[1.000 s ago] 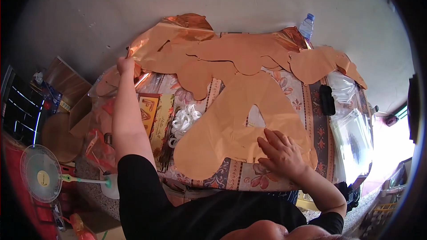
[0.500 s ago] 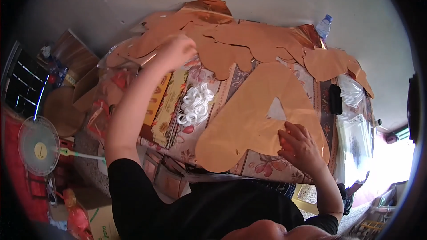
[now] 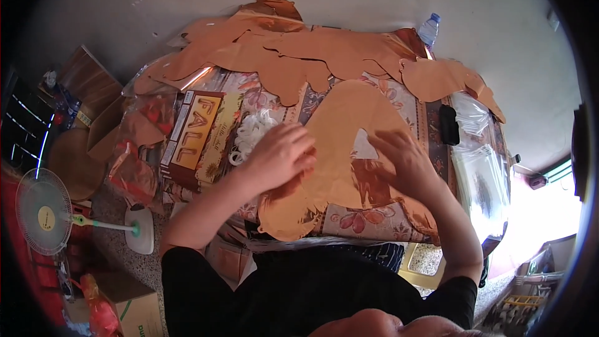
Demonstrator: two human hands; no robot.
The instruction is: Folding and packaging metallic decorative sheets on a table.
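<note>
A flat copper-coloured foil balloon (image 3: 340, 112), shaped like a letter A, lies on the flowered tablecloth in front of me. My left hand (image 3: 284, 157) is over its left leg, fingers bent loosely and a little apart; I see nothing held. Over the right side, beside the triangular opening in the middle, my right hand (image 3: 407, 165) has its fingers spread and nothing in it. Shiny dark reflections show in the foil beneath both hands. Left of the balloon sits a pile of white ribbon rolls (image 3: 248, 134), partly behind my left hand.
More flat copper foil balloons (image 3: 299, 56) cover the table's far side. Printed cards (image 3: 193, 131) lie at left beside clear plastic bags (image 3: 134, 168). To the right are a black case (image 3: 449, 125) and clear packets (image 3: 480, 181). A bottle (image 3: 429, 30) stands at the back; a fan (image 3: 45, 212) is at far left.
My left hand has come back from the far left side to the balloon's left leg. My right hand has moved up beside the triangular opening. The view has shifted slightly.
</note>
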